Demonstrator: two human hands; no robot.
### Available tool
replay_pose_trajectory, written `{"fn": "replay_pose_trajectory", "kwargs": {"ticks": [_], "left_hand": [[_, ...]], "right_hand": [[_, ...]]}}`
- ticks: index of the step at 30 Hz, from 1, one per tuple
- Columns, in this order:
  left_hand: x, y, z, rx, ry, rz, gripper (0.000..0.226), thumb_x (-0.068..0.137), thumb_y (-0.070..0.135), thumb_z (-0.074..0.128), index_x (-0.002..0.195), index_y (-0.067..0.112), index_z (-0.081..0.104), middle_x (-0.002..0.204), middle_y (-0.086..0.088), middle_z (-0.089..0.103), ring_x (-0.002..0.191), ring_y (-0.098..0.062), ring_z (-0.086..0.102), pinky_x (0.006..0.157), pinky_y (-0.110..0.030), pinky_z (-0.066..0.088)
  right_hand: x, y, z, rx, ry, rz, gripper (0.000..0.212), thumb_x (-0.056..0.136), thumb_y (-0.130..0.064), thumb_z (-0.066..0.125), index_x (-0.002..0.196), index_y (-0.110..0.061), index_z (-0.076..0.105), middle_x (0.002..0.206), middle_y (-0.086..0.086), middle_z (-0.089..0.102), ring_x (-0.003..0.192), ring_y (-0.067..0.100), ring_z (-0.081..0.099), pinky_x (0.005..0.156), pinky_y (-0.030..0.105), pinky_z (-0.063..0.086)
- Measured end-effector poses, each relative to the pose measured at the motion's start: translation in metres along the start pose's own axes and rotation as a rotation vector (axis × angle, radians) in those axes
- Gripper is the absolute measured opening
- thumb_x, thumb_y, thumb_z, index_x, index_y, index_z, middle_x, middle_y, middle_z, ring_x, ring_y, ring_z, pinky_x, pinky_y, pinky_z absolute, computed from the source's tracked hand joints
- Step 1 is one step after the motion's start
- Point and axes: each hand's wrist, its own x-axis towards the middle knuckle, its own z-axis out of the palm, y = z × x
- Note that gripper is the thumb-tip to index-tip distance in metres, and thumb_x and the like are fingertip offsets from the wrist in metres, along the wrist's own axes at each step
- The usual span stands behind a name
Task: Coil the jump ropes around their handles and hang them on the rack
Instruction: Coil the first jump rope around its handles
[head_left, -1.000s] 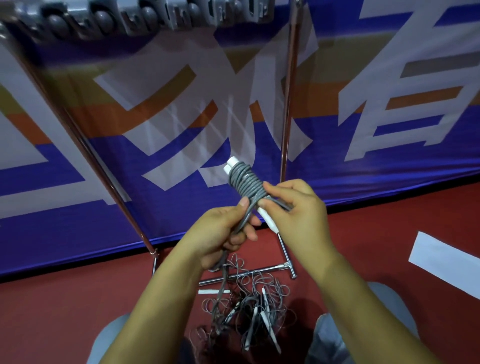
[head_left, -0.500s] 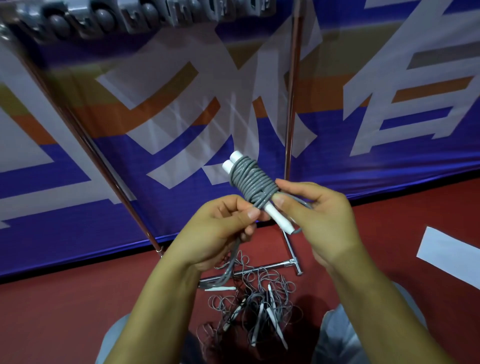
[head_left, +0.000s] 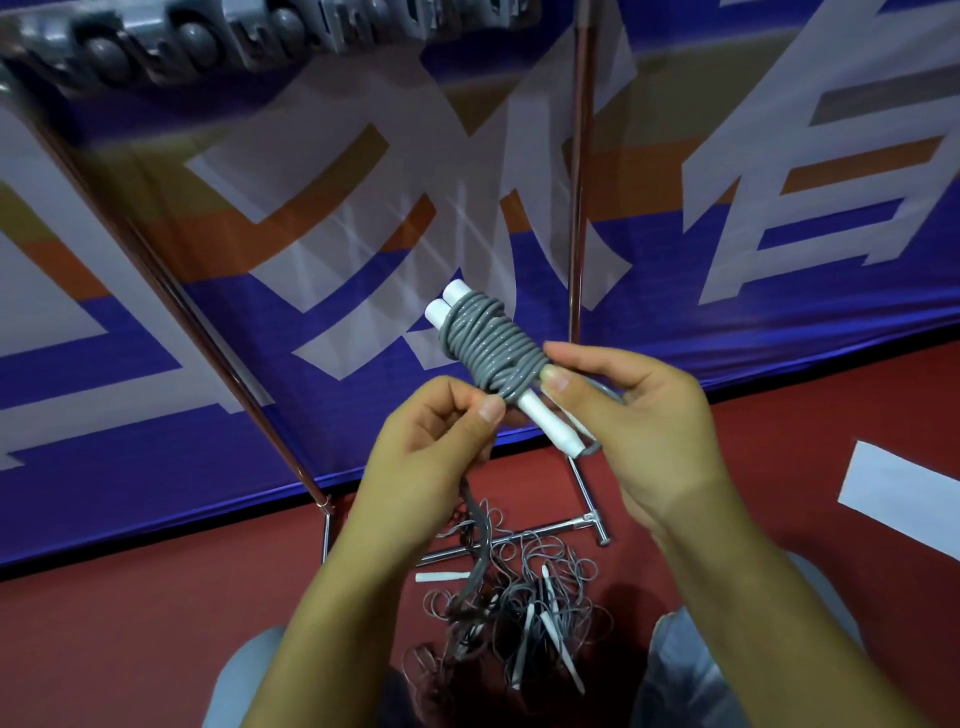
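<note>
Head camera, close, looking down-forward at hands, probably crouched.

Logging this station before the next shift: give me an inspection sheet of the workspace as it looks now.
Surface: red floor, bare at left.
Job's things: coiled jump rope around paired white handles; rack poles behind.
Clutter: tangled rope pile on the floor; white sheet at right.
Grippers: left hand pinches the trailing cord; right hand holds the handles.
Cables: nothing seen.
Surroundings: blue banner.

jump rope (head_left: 491, 353): grey, coiled on white handles (head_left: 543, 418) | tilted
</note>
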Motion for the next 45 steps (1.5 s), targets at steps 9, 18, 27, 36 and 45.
{"fn": "replay_pose_trajectory", "kwargs": {"ticks": [9, 18, 27, 36, 45], "left_hand": [[0.001, 0.012, 0.01, 0.088, 0.135, 0.127, 0.019, 0.069, 0.028, 0.07, 0.07, 0.012, 0.06, 0.066, 0.006, 0.067, 0.058, 0.0, 0.055, 0.058, -0.013, 0.043], [0.019, -0.003, 0.014, -0.42, -0.023, 0.03, 0.085, 0.049, 0.046, 0.09, 0.111, 0.003, 0.049, 0.074, -0.001, 0.064, 0.061, -0.012, 0.049, 0.055, -0.021, 0.041], [0.02, 0.012, 0.007, -0.248, 0.117, 0.086, 0.045, 0.061, 0.025, 0.076, 0.095, 0.007, 0.053, 0.063, 0.006, 0.065, 0.05, -0.001, 0.054, 0.049, -0.014, 0.043], [0.02, 0.015, 0.027, -0.236, 0.115, -0.044, 0.048, 0.069, 0.022, 0.069, 0.106, -0.002, 0.051, 0.053, 0.009, 0.053, 0.043, -0.002, 0.042, 0.044, -0.016, 0.036], [0.021, 0.018, 0.005, -0.425, -0.166, -0.236, 0.036, 0.074, -0.002, 0.056, 0.106, 0.012, 0.047, 0.069, -0.001, 0.056, 0.057, -0.01, 0.053, 0.051, -0.02, 0.043]], "right_hand": [[0.004, -0.005, 0.001, 0.36, -0.059, 0.327, 0.024, 0.063, -0.011, 0.065, 0.086, -0.007, 0.068, 0.076, 0.007, 0.074, 0.068, 0.015, 0.071, 0.055, 0.022, 0.056], [0.003, -0.007, 0.005, 0.746, -0.131, 0.685, 0.017, 0.053, -0.004, 0.072, 0.069, 0.0, 0.075, 0.073, 0.019, 0.07, 0.054, 0.024, 0.069, 0.041, 0.02, 0.051], [0.004, 0.013, 0.004, 0.264, -0.104, 0.504, 0.019, 0.09, -0.021, 0.057, 0.092, -0.005, 0.068, 0.082, 0.009, 0.071, 0.068, 0.013, 0.068, 0.055, 0.024, 0.056], [-0.011, 0.013, 0.004, -0.384, 0.0, -0.096, 0.014, 0.084, -0.025, 0.069, 0.087, -0.026, 0.056, 0.077, -0.004, 0.071, 0.069, 0.012, 0.066, 0.065, 0.034, 0.054], [-0.015, 0.015, -0.001, -0.31, 0.026, -0.147, 0.013, 0.081, -0.032, 0.065, 0.083, -0.041, 0.057, 0.077, 0.006, 0.07, 0.066, 0.023, 0.065, 0.062, 0.04, 0.052]]}}
